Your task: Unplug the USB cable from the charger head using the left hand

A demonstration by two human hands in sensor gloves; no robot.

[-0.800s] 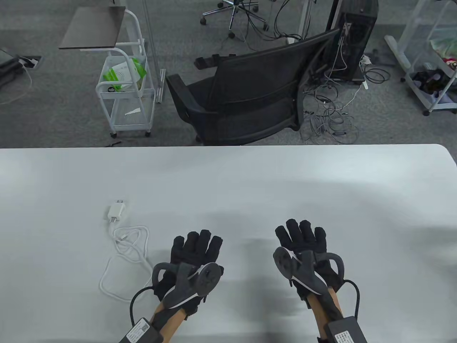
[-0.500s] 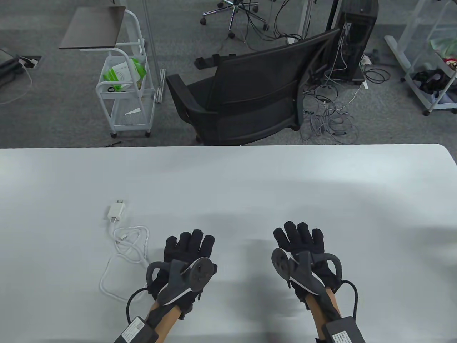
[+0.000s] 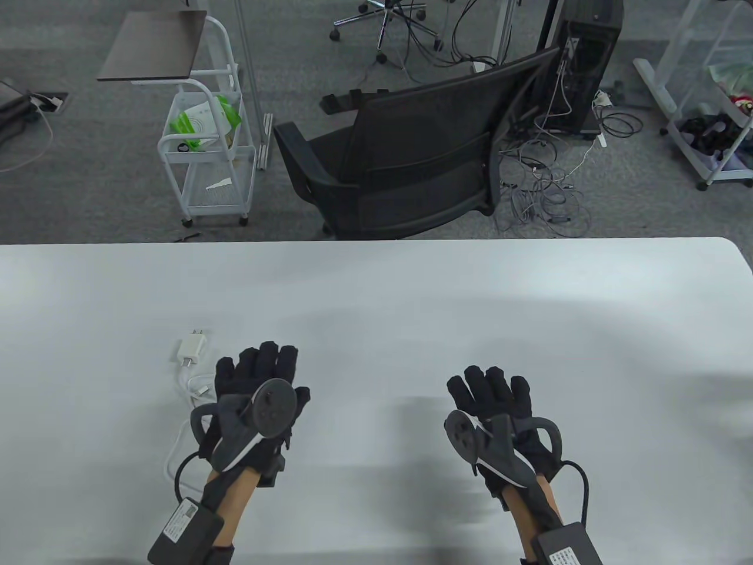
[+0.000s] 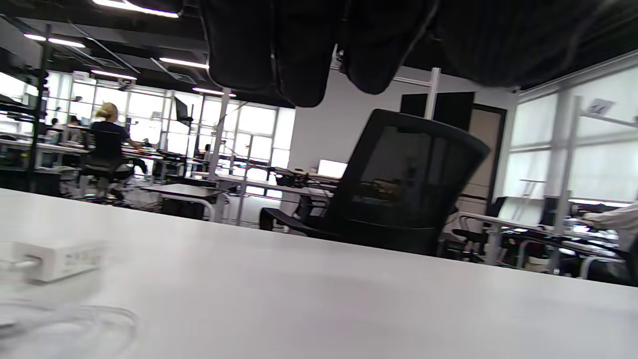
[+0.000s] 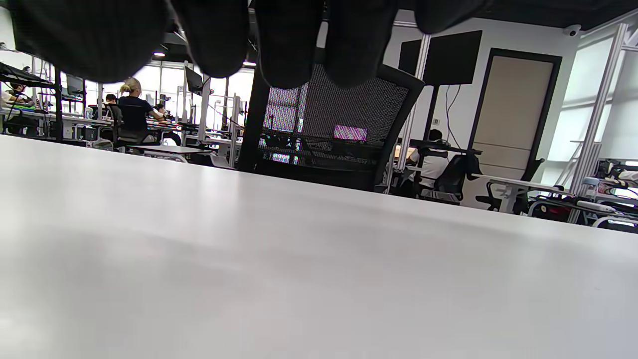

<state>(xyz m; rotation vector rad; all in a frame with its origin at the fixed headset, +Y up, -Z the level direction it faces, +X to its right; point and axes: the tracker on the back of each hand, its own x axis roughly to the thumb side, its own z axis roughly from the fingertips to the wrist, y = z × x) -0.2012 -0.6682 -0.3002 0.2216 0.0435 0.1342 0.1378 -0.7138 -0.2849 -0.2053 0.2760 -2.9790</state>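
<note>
A white charger head [image 3: 190,349] lies on the white table [image 3: 412,294] at the left, with a white USB cable [image 3: 196,386] plugged into its near end and coiled beside it. My left hand [image 3: 259,371] hovers flat, fingers spread, just right of the charger and over part of the coil; it holds nothing. In the left wrist view the charger [image 4: 57,259] sits low at the left and the cable [image 4: 75,324] is blurred in front. My right hand [image 3: 491,391] rests flat and empty at the right.
A black mesh office chair [image 3: 412,159] stands behind the table's far edge. A white wire cart [image 3: 206,153] stands on the floor at the back left. The table's near edge is at the bottom of the table view.
My left hand has moved left and forward, from the table's middle to just beside the charger, now covering part of the cable coil. The right hand has barely moved.
</note>
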